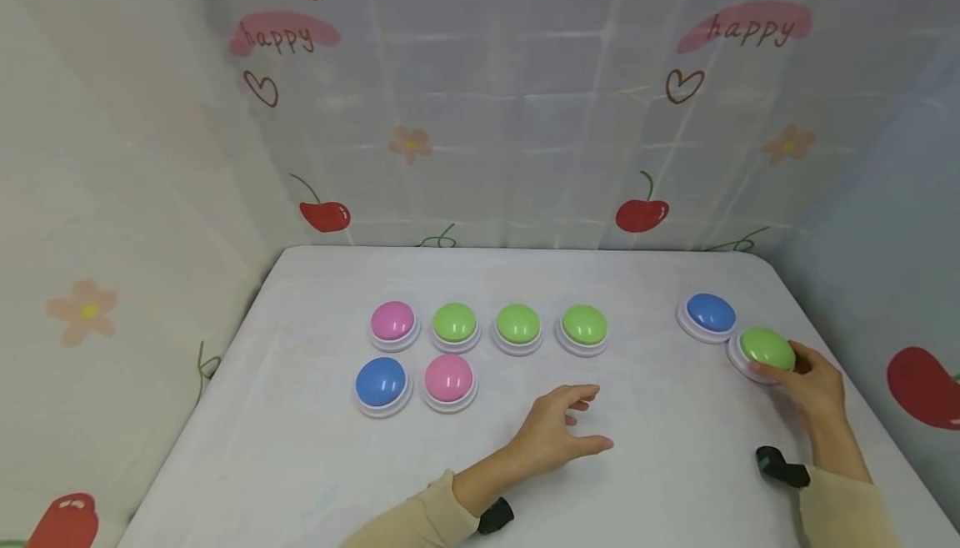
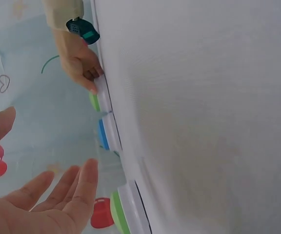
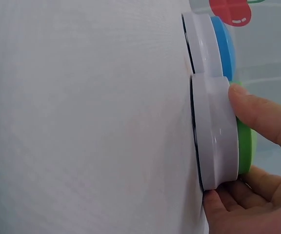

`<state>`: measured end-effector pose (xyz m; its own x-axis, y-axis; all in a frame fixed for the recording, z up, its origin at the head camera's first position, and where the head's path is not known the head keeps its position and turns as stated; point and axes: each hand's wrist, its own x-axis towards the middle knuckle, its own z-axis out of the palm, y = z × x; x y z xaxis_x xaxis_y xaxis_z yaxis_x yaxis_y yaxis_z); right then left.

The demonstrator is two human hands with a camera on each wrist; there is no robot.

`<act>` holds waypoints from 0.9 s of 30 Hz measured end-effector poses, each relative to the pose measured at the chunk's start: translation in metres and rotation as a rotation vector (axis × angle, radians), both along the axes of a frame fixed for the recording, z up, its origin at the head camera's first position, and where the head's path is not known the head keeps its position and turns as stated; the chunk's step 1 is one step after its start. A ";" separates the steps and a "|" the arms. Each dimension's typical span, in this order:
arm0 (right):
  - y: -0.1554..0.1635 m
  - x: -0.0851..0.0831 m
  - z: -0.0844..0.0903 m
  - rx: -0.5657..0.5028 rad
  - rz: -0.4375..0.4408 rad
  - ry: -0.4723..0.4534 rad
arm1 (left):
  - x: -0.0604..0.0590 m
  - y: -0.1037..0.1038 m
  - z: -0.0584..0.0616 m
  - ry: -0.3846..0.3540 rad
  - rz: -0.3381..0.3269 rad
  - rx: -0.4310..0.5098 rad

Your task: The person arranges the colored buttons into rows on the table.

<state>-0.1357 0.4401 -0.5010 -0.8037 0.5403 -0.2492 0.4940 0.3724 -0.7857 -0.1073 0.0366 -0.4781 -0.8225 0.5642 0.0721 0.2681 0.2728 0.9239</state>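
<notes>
On the right of the table, my right hand [image 1: 813, 383] grips a green push button [image 1: 767, 349] with a white base, thumb on one side and fingers on the other. Just behind it to the left is a blue push button [image 1: 711, 314]; the two bases meet in the right wrist view, where the green button's base [image 3: 213, 131] stands flat against the tabletop. My left hand [image 1: 553, 433] hovers over the middle of the table, thumb and fingers spread apart with nothing between them. Nearest to it are a pink button [image 1: 448, 381] and a green button [image 1: 584, 328].
A back row has another pink button [image 1: 392, 323] and two more green ones [image 1: 454, 325]. In front of the row sits a second blue button [image 1: 381, 384]. The white table [image 1: 637, 498] is bounded by printed curtains [image 1: 510, 114] at the back and sides.
</notes>
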 end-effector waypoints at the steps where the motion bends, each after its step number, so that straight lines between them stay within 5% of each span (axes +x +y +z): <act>1: -0.001 0.000 0.000 0.001 -0.003 -0.001 | 0.000 -0.001 0.000 -0.002 0.000 -0.003; 12: -0.006 0.004 0.006 0.021 -0.022 -0.036 | -0.002 -0.004 -0.002 0.004 -0.007 0.000; 19: -0.024 0.023 0.019 0.048 -0.010 -0.021 | -0.001 -0.004 0.000 0.058 0.007 -0.018; 27: -0.078 0.039 0.040 0.099 0.251 0.108 | -0.004 -0.006 0.000 0.067 0.052 -0.049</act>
